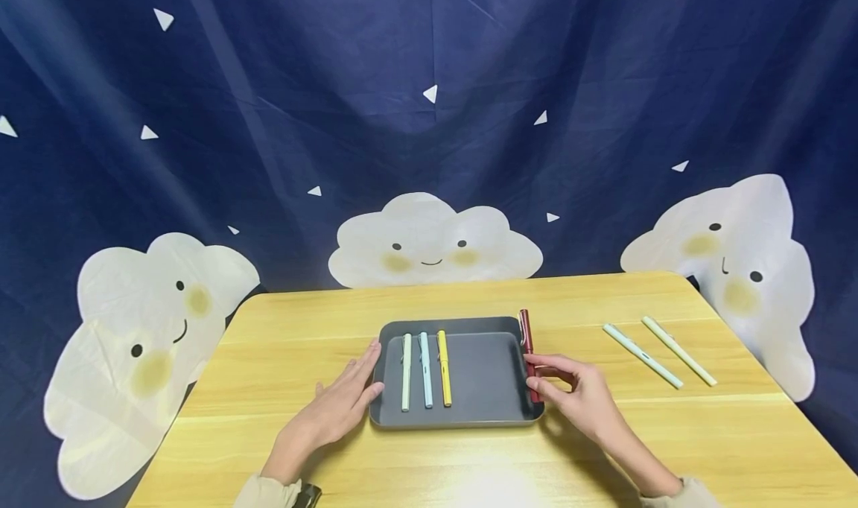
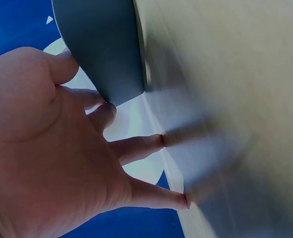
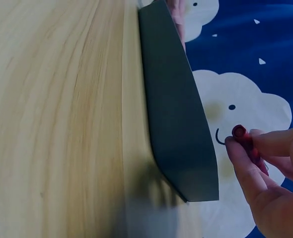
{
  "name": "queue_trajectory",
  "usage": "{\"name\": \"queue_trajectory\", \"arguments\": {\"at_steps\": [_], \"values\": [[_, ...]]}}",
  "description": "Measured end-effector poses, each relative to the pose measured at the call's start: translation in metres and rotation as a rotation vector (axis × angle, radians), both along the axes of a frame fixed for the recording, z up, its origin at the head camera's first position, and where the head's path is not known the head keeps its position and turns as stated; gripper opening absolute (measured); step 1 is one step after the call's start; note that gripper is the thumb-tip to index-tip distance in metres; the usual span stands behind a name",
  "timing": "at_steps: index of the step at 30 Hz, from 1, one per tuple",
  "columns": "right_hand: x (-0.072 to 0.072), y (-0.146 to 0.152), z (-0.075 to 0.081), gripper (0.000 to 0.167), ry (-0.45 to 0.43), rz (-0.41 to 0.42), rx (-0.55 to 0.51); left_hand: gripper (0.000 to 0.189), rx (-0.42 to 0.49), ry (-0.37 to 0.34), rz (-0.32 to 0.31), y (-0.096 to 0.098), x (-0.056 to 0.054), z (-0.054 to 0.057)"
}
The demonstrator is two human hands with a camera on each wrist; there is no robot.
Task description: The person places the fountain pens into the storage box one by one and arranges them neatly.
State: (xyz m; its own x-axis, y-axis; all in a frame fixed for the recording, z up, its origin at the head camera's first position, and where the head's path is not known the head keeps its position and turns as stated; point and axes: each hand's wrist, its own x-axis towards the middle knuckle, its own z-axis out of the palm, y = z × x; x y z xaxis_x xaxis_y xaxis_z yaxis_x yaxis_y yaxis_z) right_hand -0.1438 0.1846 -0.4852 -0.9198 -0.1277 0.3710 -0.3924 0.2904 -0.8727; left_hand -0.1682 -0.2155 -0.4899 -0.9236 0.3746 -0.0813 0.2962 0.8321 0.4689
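A dark grey tray (image 1: 485,374) lies on the table with a pale green pen (image 1: 406,374), a light blue pen (image 1: 426,374) and a yellow pen (image 1: 445,370) side by side in its left half. Against the tray's left edge rests my left hand (image 1: 335,404), fingers extended; the left wrist view shows fingertips at the tray wall (image 2: 104,49) and on the table. My right hand (image 1: 583,396) pinches a dark red pen (image 1: 526,337) between thumb and fingers at the tray's right rim. In the right wrist view the red pen (image 3: 248,144) is held above the rim.
To the right of the tray, a light blue pen (image 1: 643,355) and a pale green pen (image 1: 678,350) lie slanted on the wooden table (image 1: 281,344). Behind the table hangs a dark blue curtain (image 1: 375,121) with white clouds and triangles.
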Motion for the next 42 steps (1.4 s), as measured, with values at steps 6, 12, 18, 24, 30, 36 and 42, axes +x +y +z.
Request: {"name": "queue_trajectory", "arguments": {"at_steps": [6, 12, 18, 24, 30, 36, 42], "values": [[-0.002, -0.009, -0.001, 0.031, -0.072, 0.031, -0.042, 0.066, 0.002, -0.003, 0.003, 0.0, 0.001, -0.001], [-0.006, -0.018, -0.001, 0.031, -0.08, 0.011, -0.03, 0.066, 0.007, -0.005, 0.0, 0.0, 0.0, -0.001], [-0.012, -0.028, -0.002, 0.031, -0.101, 0.006, -0.012, 0.065, -0.006, 0.001, 0.012, -0.003, 0.001, -0.001], [-0.017, -0.037, -0.002, 0.032, -0.135, 0.013, -0.005, 0.065, -0.006, 0.013, 0.007, -0.002, 0.001, -0.001], [-0.02, -0.044, -0.007, 0.033, -0.131, 0.035, -0.004, 0.065, -0.003, 0.011, -0.005, 0.0, 0.001, -0.001], [-0.025, -0.051, -0.01, 0.033, -0.102, 0.043, 0.022, 0.065, 0.0, 0.003, 0.003, 0.0, -0.001, 0.0], [-0.027, -0.059, -0.013, 0.032, -0.127, 0.074, 0.037, 0.066, -0.008, 0.002, -0.003, 0.0, -0.001, 0.0]]}}
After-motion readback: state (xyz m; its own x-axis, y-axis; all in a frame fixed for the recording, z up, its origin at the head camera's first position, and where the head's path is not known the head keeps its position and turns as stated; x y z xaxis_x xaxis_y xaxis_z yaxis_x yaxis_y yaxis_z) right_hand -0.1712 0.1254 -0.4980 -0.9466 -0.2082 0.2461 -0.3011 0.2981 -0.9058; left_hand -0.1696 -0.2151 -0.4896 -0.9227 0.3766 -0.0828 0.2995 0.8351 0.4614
